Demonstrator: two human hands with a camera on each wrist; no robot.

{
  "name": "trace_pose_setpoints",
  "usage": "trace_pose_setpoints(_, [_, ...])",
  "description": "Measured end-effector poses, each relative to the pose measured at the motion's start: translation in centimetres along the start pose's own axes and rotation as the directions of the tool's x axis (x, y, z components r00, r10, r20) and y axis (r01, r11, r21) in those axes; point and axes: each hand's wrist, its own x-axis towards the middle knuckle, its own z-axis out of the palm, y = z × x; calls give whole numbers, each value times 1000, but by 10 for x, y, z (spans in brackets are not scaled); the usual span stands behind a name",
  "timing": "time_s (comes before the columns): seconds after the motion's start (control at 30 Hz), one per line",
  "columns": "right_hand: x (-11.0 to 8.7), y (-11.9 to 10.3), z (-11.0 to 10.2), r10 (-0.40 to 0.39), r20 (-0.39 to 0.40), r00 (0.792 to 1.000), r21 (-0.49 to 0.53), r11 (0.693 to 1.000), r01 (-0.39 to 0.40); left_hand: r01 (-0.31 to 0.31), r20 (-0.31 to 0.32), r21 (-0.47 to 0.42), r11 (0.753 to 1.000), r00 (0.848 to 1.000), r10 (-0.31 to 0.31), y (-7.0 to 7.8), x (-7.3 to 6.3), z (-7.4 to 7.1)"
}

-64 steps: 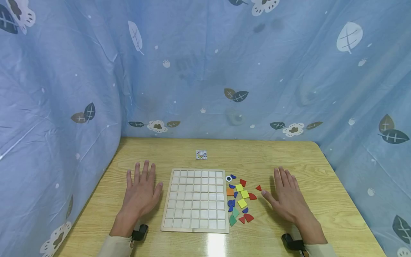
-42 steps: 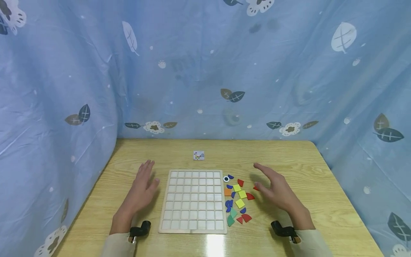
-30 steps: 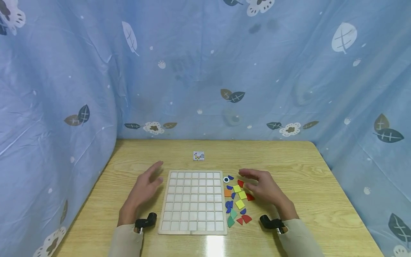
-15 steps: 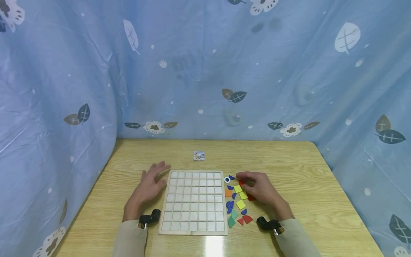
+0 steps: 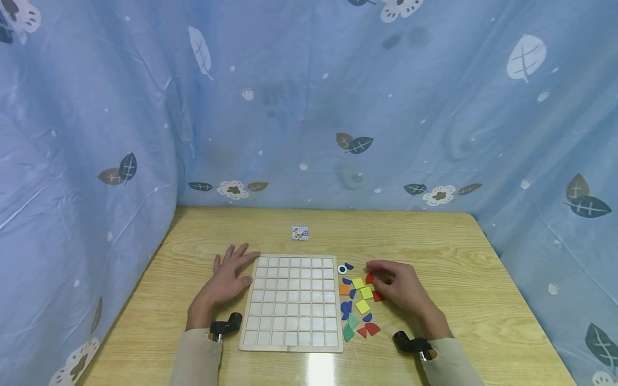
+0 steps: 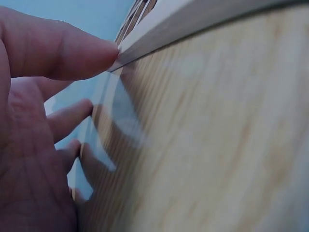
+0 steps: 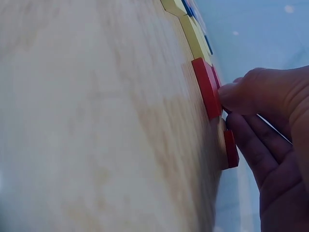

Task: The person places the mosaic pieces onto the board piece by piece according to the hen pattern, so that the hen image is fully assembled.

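Observation:
My left hand (image 5: 224, 281) lies with spread fingers beside the wooden grid board (image 5: 248, 321). Its index fingertip and thumb tip touch the board's left edge; the left wrist view shows the thumb (image 6: 91, 55) against the rim. My right hand (image 5: 403, 287) is bent over the red pieces right of the board. Thumb and fingers are around a small red piece (image 5: 369, 278), partly hidden by them. Just below the thumb lies a red quarter-circle piece (image 5: 378, 296). In the right wrist view another red piece (image 7: 231, 149) stands close to the fingers.
Between board and right hand lie yellow squares (image 5: 362, 307), an orange square (image 5: 344, 289), several blue half-round pieces (image 5: 367, 317), green pieces (image 5: 349, 333) and a white ring piece (image 5: 342, 269). A small pattern card (image 5: 300, 232) lies behind the board. Blue curtains surround the table.
Both hands came inward from flat on the table. The left reached the board's edge. The right closed over a red piece, which has since shifted slightly right with the hand.

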Motion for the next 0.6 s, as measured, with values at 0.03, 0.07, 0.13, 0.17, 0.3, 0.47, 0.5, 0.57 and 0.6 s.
trace_pose_setpoints(0.03, [0,0,0,1,-1,1000,0,1000,-1,-2,-3,-2,1000,1000,2,0,0,0])
trace_pose_setpoints(0.07, [0,0,0,3,-2,1000,-3,1000,-3,-5,-7,-4,1000,1000,5,-1,0,0])
trace_pose_setpoints(0.13, [0,-1,0,8,-3,1000,-14,1000,-8,-8,-11,-4,1000,1000,8,-2,0,1])
trace_pose_setpoints(0.17, [0,-1,1,10,-5,1000,-14,1000,-10,-9,-12,-4,1000,1000,9,-2,0,1])
trace_pose_setpoints(0.3, [-1,-1,1,30,-19,999,-32,999,-31,-13,-14,1,1000,1000,13,-3,0,2])
trace_pose_setpoints(0.47, [-3,-3,1,45,-41,998,-37,998,-47,-21,-21,11,1000,1000,21,-1,0,2])
trace_pose_setpoints(0.5, [-3,-4,1,50,-46,998,-36,998,-51,-23,-23,15,1000,999,23,-1,0,2])
trace_pose_setpoints(0.57, [-4,-7,1,51,-55,997,-32,998,-53,-31,-22,21,999,999,31,0,-1,2])
trace_pose_setpoints(0.6, [-3,-10,1,49,-61,997,-26,998,-51,-29,-23,24,999,999,30,0,-1,2])
